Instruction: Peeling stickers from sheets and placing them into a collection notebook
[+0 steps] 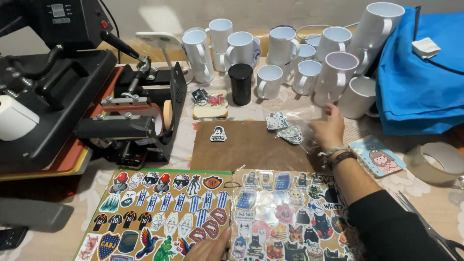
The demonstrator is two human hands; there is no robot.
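My right hand (327, 128) reaches forward over a clear plastic bag (304, 121) and touches it, beside a small heap of cut-out stickers (284, 127) on a brown board (246, 145). One lone sticker (218, 134) lies further left on that board. My left hand (209, 250) rests at the bottom edge, fingers pressed on two open sticker sheets (164, 212), the right sheet (285, 212) full of cat and cartoon designs. Neither hand grips anything that I can make out.
A black heat press (58, 96) with a mug attachment (130, 123) fills the left. Several white mugs (285, 58) and one black mug (240, 83) stand at the back. A blue bag (420, 82), small notebook (378, 157), tape roll (435, 162) and scissors (430, 227) lie right.
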